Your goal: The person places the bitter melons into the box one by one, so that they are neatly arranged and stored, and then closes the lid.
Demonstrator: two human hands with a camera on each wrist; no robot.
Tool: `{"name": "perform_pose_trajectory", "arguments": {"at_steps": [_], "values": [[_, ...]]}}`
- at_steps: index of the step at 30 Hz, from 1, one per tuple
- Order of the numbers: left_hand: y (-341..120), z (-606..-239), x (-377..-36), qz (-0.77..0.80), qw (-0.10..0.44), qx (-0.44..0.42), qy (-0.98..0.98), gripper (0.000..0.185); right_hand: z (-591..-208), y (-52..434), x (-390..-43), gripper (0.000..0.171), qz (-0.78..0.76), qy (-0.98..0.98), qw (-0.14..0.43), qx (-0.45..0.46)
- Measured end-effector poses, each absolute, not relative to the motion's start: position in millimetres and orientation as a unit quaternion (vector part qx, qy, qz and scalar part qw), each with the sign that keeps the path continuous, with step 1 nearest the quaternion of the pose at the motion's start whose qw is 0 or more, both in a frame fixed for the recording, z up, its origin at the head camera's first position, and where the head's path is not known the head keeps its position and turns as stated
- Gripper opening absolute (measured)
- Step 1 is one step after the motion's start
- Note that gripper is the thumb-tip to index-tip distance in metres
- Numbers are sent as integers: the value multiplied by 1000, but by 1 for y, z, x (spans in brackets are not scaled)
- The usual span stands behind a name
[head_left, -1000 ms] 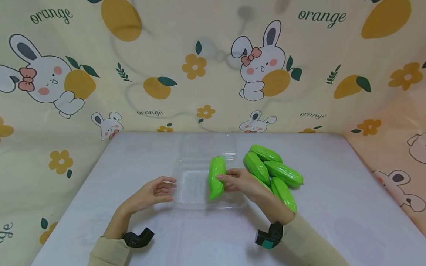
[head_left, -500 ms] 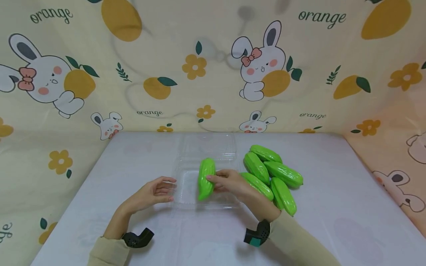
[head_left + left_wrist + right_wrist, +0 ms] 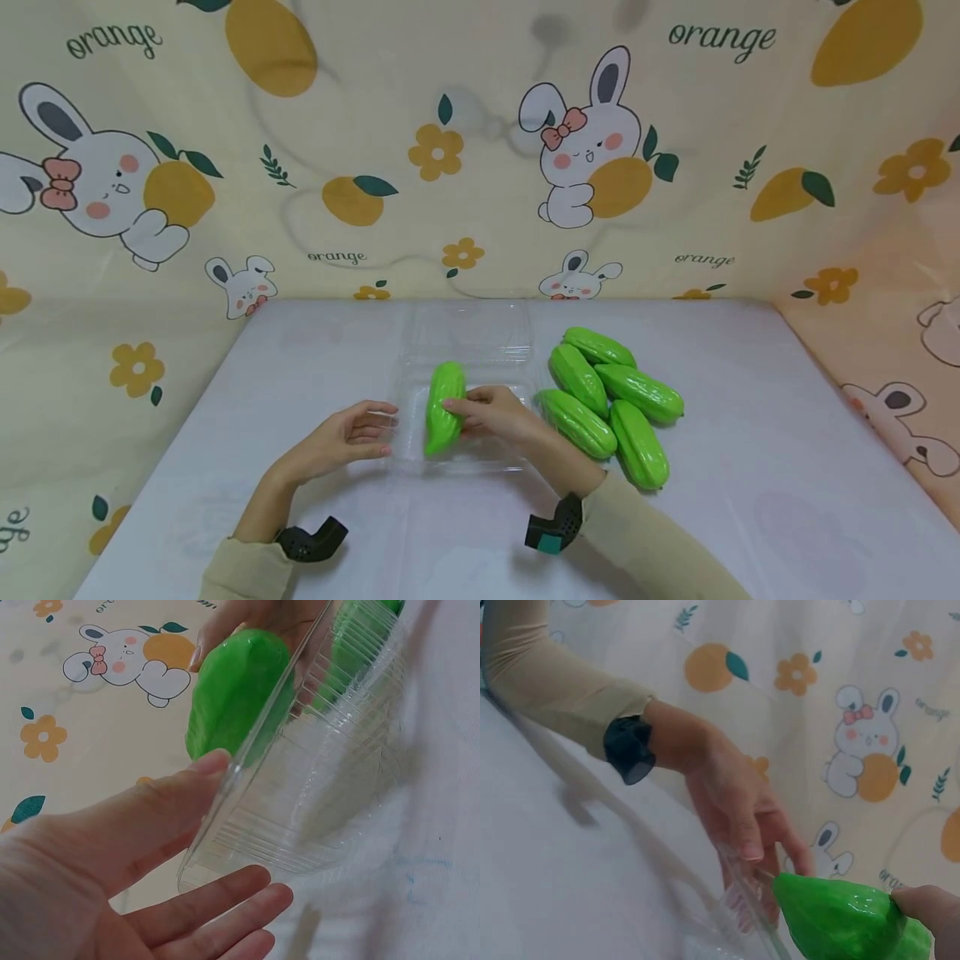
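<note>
In the head view's lower centre, the right hand [image 3: 495, 414] grips one green vegetable [image 3: 446, 408] above the clear container [image 3: 410, 423]. The left hand [image 3: 341, 437], left of the vegetable and apart from it, is relaxed and spread, thumb at the container's rim. Five similar vegetables [image 3: 637, 392] lie right of centre.

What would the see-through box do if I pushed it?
The clear box would probably slide easily, since it looks thin. It may bend a bit, though its ridges could stiffen it. Tipping seems unlikely because it's wide and low.
</note>
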State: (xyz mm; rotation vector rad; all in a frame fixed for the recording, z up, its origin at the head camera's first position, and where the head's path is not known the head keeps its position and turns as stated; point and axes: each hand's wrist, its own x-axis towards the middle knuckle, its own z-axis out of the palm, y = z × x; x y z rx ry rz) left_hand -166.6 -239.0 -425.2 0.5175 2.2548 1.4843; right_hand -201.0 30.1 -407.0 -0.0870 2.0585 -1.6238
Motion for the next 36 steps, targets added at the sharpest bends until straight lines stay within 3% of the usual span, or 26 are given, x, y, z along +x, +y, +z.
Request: {"name": "perform_pose_trajectory", "arguments": {"at_steps": [36], "values": [[-238,-426,-166,532,201,187,801,66,-429,-10,-208,45,-534,812,234,-7]]}}
